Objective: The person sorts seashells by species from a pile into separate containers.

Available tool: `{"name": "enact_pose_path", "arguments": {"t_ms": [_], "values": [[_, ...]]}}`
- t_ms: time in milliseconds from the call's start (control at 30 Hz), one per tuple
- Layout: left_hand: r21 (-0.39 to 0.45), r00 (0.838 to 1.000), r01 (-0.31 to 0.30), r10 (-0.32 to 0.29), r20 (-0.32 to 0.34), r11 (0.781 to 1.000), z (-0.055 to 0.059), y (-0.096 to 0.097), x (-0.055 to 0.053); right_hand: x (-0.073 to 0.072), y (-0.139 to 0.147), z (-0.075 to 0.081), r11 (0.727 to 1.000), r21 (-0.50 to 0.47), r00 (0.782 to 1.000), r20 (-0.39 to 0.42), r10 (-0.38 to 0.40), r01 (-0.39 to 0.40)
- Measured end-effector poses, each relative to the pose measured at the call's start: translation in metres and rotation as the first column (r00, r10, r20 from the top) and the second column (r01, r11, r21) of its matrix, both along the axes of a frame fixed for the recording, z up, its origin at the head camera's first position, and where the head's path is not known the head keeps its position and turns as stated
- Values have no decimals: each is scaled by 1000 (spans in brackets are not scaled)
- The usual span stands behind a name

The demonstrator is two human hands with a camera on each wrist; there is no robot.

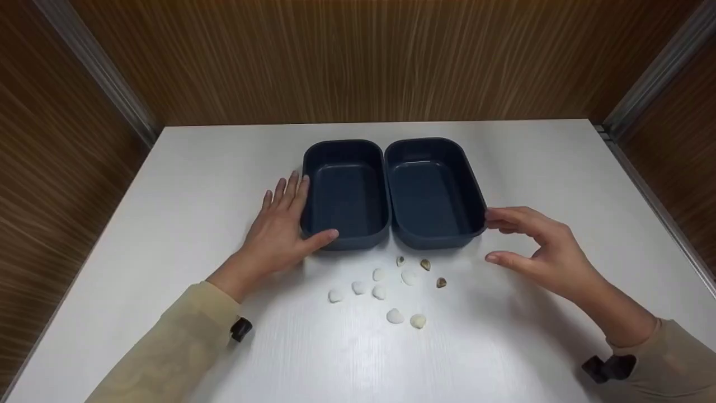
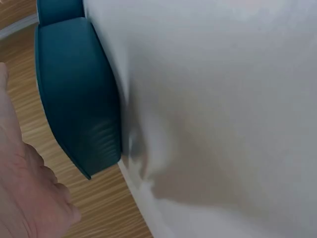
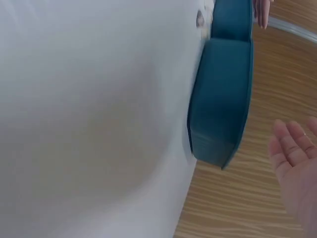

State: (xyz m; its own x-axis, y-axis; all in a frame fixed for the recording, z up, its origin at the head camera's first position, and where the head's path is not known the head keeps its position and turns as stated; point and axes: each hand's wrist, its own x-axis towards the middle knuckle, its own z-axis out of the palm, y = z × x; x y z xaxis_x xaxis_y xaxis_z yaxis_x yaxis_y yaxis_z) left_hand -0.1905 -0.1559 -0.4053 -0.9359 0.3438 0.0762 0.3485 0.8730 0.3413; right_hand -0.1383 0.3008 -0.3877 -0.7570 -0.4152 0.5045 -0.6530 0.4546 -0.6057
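Two dark blue rectangular bins stand side by side, the left bin (image 1: 347, 201) and the right bin (image 1: 426, 198), with bare floors showing inside. My left hand (image 1: 277, 232) lies along the left bin's outer side, fingers spread and straight, thumb over its front corner. Beside the right bin's right edge is my right hand (image 1: 540, 246), its fingertips right at the rim and its thumb held apart. Small shells lie scattered in front of the bins: several white ones, such as a white shell (image 1: 395, 316), and a few brownish ones, such as a brown shell (image 1: 441, 282).
The white table (image 1: 279, 358) carries the bins and shells. A wood-grain panel (image 1: 369, 61) rises behind it, with more wood-grain panels at left and right. Metal strips (image 1: 100, 67) run along the corners.
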Motion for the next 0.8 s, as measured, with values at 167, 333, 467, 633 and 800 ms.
{"name": "enact_pose_path", "arguments": {"t_ms": [167,333,467,633,800], "values": [[31,999,14,-15,39,999,-3,-1,-3,9,-8,-9,999,-18,993,109,35,-33],[63,997,9,-14,77,998,-6,-2,-5,11,-12,-19,996,-42,978,191,88,-81],[83,995,4,-12,103,997,-7,-3,-7,9,-14,-26,995,-25,951,290,103,-101],[91,993,5,-16,119,996,-10,-6,-10,6,-16,-36,991,13,910,398,118,-134],[94,992,20,-31,120,995,-13,-5,-12,2,-21,-44,986,44,880,460,121,-159]]}}
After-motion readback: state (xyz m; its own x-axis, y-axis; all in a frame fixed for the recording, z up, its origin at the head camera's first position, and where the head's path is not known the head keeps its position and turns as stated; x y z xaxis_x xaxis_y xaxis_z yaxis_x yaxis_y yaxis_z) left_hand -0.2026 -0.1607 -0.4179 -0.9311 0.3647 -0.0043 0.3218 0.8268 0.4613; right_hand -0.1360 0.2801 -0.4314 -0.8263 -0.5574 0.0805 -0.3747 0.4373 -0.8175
